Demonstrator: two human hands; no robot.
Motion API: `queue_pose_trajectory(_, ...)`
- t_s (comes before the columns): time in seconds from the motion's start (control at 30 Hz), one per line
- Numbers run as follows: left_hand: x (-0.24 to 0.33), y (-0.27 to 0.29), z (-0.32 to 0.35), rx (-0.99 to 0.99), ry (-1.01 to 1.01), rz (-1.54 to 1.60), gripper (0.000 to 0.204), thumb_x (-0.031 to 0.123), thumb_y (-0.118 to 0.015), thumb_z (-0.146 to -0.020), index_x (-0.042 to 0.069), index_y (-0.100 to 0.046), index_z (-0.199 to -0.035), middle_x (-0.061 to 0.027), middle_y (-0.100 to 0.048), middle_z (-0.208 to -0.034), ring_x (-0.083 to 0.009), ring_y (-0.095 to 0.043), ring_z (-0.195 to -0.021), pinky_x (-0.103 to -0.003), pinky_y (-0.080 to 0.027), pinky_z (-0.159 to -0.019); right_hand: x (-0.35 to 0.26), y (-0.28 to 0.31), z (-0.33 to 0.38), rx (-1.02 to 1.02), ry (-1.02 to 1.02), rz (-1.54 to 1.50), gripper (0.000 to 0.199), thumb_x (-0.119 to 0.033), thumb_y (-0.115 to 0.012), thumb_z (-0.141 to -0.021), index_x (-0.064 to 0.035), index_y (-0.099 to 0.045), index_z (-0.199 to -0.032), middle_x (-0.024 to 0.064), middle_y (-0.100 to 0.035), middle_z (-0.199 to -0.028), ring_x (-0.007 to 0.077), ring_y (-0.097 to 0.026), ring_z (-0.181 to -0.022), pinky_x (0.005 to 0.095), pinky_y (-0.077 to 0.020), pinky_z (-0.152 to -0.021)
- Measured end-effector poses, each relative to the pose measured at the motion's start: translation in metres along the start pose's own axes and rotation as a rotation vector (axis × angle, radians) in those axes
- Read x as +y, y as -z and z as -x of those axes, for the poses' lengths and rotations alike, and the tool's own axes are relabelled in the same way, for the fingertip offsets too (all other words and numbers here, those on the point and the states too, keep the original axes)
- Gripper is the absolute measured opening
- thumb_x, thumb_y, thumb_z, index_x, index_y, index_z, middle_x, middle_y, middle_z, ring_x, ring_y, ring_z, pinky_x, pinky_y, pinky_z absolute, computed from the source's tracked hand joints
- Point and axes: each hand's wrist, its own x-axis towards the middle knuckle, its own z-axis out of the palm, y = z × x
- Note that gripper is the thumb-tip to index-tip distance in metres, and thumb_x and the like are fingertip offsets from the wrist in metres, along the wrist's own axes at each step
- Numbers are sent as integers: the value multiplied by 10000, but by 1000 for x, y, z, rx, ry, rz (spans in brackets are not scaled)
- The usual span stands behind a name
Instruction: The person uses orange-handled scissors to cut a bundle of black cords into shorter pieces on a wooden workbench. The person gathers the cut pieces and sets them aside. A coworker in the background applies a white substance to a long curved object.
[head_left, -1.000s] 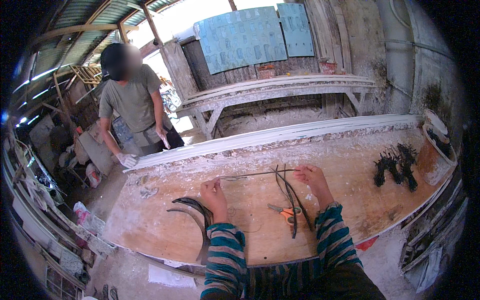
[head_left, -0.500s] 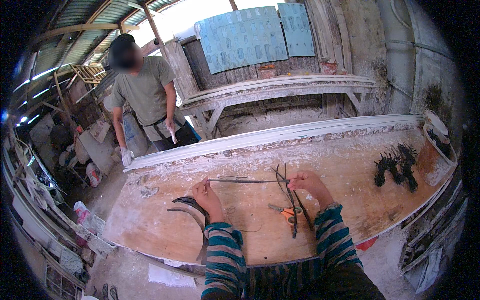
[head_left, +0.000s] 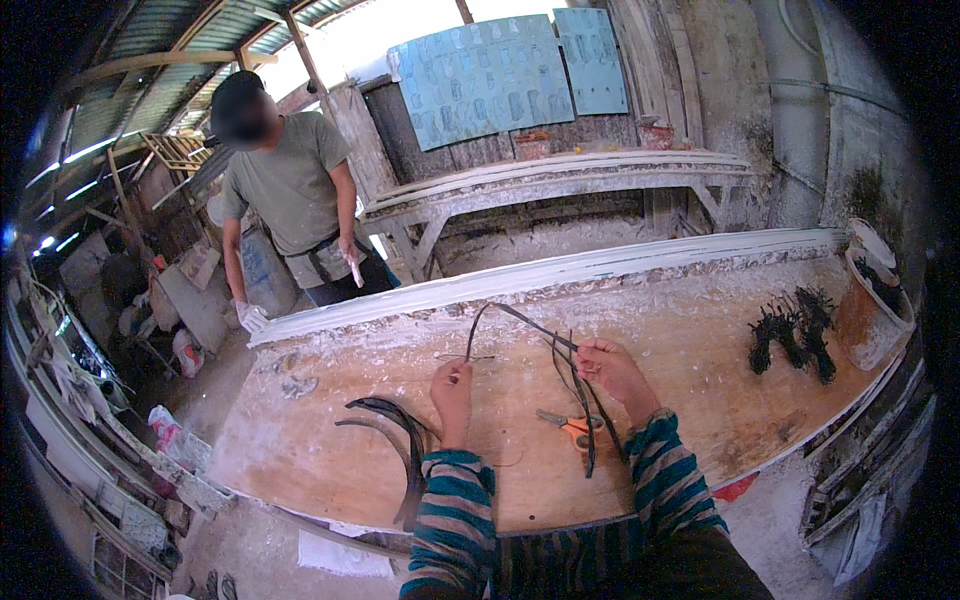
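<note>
Low centre of frame: striped sleeves reach onto the plaster-smeared bench [head_left: 330,440]. Left hand [head_left: 452,385], fingers pinched on one end of a thin dark strip [head_left: 520,318]. Right hand [head_left: 610,368], fingers closed on the other end, strip bowed up between them at frame centre. Orange-handled scissors [head_left: 570,425] lie just below the right hand. Curved dark strips [head_left: 395,430] lie left of the left hand. Right of frame: dark bundles [head_left: 790,335], tub [head_left: 870,300]. Upper left, beyond the bench: a person [head_left: 290,190] standing.
</note>
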Motion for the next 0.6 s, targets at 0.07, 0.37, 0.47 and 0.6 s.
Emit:
queue_pose_trajectory(0.07, 4, -8, 5, -134, 148, 117, 145, 58, -634, -772, -9, -631, -900, -21, -600, -748, -86, -528, -653, -215, -422, -592, 1, -9, 5, 44, 13, 0, 99, -158, -596, -834, -69, -596, -877, 0, -583, -764, 80, -545, -687, 203, -449, -632)
queue_pose_trajectory(0.37, 26, -30, 27, -404, 302, 271, 194, 36, -667, -753, -19, -609, -930, -32, -621, -749, -72, -547, -651, -197, -428, -587, 32, -20, -5, -69, -38, 292, 102, -139, -609, -827, -46, -609, -871, -20, -568, -725, 56, -501, -632, 188, -397, -575)
queue_pose_trajectory(0.47, 24, -32, 29, -434, 328, 354, 196, 55, -665, -761, -9, -611, -938, -29, -629, -755, -69, -550, -641, -191, -423, -573, 37, -25, -4, -132, -55, 245, 100, -127, -605, -828, -43, -613, -881, -11, -580, -740, 59, -502, -635, 185, -395, -579)
queue_pose_trajectory(0.6, 25, -34, 32, -502, 379, 355, 188, 82, -652, -780, 4, -615, -946, -25, -638, -770, -65, -557, -641, -184, -417, -562, 36, -30, 1, -142, -28, 268, 115, -136, -607, -825, -40, -619, -886, -6, -592, -759, 63, -507, -650, 190, -395, -594)
